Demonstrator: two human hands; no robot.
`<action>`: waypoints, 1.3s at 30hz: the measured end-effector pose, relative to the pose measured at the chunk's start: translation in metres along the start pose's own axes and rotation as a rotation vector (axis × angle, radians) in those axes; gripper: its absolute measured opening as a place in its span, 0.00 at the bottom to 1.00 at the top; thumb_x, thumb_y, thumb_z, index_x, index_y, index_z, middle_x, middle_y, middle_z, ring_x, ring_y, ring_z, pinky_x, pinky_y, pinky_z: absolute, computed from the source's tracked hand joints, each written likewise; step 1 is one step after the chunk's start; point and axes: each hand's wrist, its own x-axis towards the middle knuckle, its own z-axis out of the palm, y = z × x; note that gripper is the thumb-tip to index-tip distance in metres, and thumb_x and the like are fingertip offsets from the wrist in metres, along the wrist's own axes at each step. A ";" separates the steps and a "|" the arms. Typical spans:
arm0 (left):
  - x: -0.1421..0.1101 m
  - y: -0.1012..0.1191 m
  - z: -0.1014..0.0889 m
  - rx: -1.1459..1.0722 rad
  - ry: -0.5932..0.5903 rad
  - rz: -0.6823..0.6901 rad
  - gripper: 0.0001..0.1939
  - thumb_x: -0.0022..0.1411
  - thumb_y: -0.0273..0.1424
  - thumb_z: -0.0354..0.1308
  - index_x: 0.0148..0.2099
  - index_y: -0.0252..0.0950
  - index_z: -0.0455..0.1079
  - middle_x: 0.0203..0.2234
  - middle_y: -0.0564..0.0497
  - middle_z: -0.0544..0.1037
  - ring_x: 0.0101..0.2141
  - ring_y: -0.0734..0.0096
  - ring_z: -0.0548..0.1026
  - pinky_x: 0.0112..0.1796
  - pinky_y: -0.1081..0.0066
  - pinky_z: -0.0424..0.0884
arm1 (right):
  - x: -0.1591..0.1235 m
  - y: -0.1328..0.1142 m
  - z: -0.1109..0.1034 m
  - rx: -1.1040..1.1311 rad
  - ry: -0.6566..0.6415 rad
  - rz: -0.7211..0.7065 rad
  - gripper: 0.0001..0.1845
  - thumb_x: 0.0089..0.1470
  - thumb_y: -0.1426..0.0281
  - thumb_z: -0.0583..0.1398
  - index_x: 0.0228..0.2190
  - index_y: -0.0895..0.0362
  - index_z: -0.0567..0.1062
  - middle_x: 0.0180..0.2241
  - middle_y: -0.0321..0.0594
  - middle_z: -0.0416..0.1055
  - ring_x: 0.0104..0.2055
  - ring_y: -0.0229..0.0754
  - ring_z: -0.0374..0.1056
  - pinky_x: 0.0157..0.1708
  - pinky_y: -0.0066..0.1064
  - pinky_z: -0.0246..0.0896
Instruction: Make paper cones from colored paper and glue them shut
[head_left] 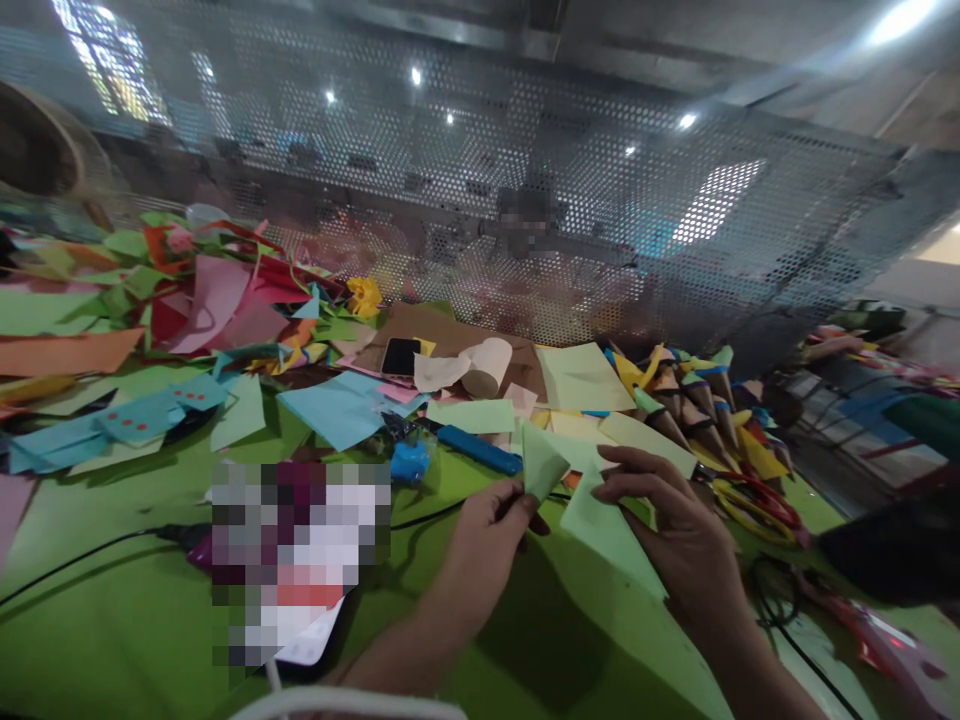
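Note:
My left hand (495,520) pinches a small folded piece of light green paper (541,462) between thumb and fingers, holding it upright above the green table. To its right, my right hand (675,510) grips a longer light green paper strip (607,535) that hangs down toward the table. The two papers come close together; whether they are one piece I cannot tell. Just behind the left hand lies a blue stick-shaped tool (480,450) with a dark cord. A crumpled bright blue item (409,462) sits left of it.
Heaps of coloured paper (217,300) cover the back left. A roll of pale paper (487,367) and a phone (401,357) lie mid-back. Paper cones (701,395), scissors (757,505) and a pink glue gun (892,640) are at right. A perforated metal screen (465,190) stands behind.

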 end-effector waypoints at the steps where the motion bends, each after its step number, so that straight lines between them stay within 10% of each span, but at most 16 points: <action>1: 0.000 -0.001 0.000 -0.017 0.002 0.008 0.10 0.61 0.35 0.53 0.33 0.36 0.72 0.26 0.53 0.76 0.25 0.74 0.66 0.28 0.74 0.60 | -0.001 0.000 0.000 0.017 -0.011 0.009 0.06 0.52 0.72 0.64 0.32 0.49 0.79 0.48 0.41 0.72 0.49 0.48 0.68 0.49 0.39 0.62; 10: 0.001 -0.002 0.001 -0.051 -0.037 0.004 0.13 0.60 0.34 0.55 0.42 0.34 0.75 0.31 0.47 0.80 0.35 0.66 0.74 0.32 0.72 0.64 | -0.006 -0.004 0.017 0.451 -0.024 0.483 0.15 0.45 0.60 0.70 0.33 0.55 0.81 0.30 0.41 0.78 0.32 0.45 0.73 0.34 0.36 0.70; 17: 0.004 -0.005 0.000 0.018 -0.065 0.068 0.13 0.59 0.32 0.55 0.42 0.34 0.77 0.33 0.50 0.80 0.32 0.68 0.71 0.34 0.71 0.64 | -0.002 -0.010 0.028 0.599 -0.090 0.585 0.15 0.45 0.61 0.71 0.32 0.58 0.80 0.26 0.38 0.74 0.24 0.36 0.66 0.26 0.28 0.65; 33: 0.000 -0.002 0.011 0.029 -0.028 0.064 0.10 0.57 0.28 0.56 0.41 0.34 0.75 0.32 0.48 0.81 0.32 0.65 0.74 0.33 0.71 0.64 | -0.013 -0.011 0.030 -0.159 0.093 0.121 0.06 0.54 0.68 0.61 0.31 0.52 0.66 0.23 0.31 0.63 0.24 0.37 0.60 0.25 0.29 0.58; 39: 0.001 -0.012 0.017 -0.065 -0.110 0.182 0.09 0.58 0.28 0.55 0.40 0.34 0.74 0.30 0.49 0.78 0.32 0.66 0.72 0.34 0.71 0.66 | -0.013 -0.010 0.042 -0.048 -0.033 0.128 0.08 0.55 0.67 0.62 0.30 0.52 0.65 0.24 0.31 0.64 0.25 0.38 0.62 0.26 0.29 0.61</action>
